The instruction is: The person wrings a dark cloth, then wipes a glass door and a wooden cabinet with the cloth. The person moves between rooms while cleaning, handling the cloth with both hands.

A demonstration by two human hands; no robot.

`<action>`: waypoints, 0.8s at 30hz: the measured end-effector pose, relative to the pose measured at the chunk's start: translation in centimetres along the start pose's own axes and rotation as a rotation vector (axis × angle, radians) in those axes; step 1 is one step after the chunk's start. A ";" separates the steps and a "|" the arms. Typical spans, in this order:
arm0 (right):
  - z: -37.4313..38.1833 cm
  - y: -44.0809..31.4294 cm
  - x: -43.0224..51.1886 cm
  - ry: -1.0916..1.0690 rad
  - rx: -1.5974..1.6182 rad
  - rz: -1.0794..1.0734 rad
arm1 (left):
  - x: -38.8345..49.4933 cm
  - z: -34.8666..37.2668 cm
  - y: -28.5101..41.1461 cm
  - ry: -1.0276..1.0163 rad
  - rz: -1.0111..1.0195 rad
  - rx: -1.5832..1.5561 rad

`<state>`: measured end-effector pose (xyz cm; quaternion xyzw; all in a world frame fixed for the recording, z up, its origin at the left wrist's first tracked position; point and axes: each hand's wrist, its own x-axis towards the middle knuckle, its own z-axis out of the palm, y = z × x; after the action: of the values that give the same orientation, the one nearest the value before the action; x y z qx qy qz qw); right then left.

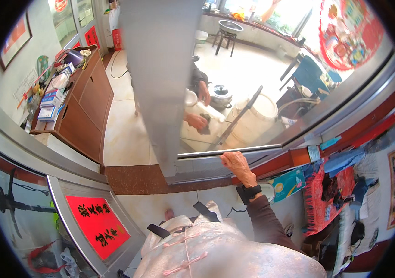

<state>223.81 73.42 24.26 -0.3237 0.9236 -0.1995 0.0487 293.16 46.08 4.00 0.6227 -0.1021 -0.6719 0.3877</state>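
My right hand (237, 166) has its fingers curled over the lower rail (218, 155) of a metal-framed glass panel. A dark watch (248, 193) sits on that wrist, below a dark sleeve (265, 219). The glass pane (246, 135) rises above the rail, joined at its left to a wide grey metal post (155, 87). Only the back of the hand and the knuckles show, so the fingertips are hidden. My left hand is out of view. Before me, the doorway has a brown stone threshold (131, 179).
Through the glass, another person's hands (197, 121) hold a dark cloth near a white container, beside a lidded pot (221, 95). A brown cabinet (86, 111) stands left. A door panel (124, 208) bears a red paper (96, 226) with writing. At right lies a red fringed cloth (322, 201).
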 end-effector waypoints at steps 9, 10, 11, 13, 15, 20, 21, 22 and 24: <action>-2.1 9.0 -7.6 0.029 0.190 -0.030 | -4.0 0.2 -4.2 -0.630 -0.304 -0.201; -2.3 10.5 -8.6 -0.005 0.207 -0.010 | -4.5 1.3 -4.8 -0.509 -0.422 -0.439; -2.3 11.7 -9.5 -0.041 0.221 0.011 | -5.0 2.9 -5.6 -0.536 -0.452 -0.519; -2.0 13.5 -11.9 -0.009 0.227 0.023 | -6.9 5.9 -6.6 -0.524 -0.380 -0.271; -1.9 14.7 -13.3 -0.022 0.255 0.016 | -8.7 9.0 -7.8 -0.518 -0.505 -0.374; -3.1 11.7 -13.3 -0.175 0.451 -0.080 | -11.5 16.3 -10.7 -0.524 -0.479 -0.299; -3.8 10.0 -12.9 -0.209 0.495 -0.130 | -12.0 17.4 -11.3 -0.584 -0.464 -0.260; -4.6 8.0 -12.8 -0.193 0.506 -0.291 | -12.3 18.5 -11.8 -0.568 -0.405 -0.173; -5.0 2.8 -10.6 -0.417 0.576 -0.474 | -13.4 20.4 -12.7 -0.541 -0.295 -0.120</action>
<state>229.37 83.64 27.33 -0.5334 0.7007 -0.3854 0.2756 268.51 56.31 10.44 0.4053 -0.0703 -0.8672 0.2806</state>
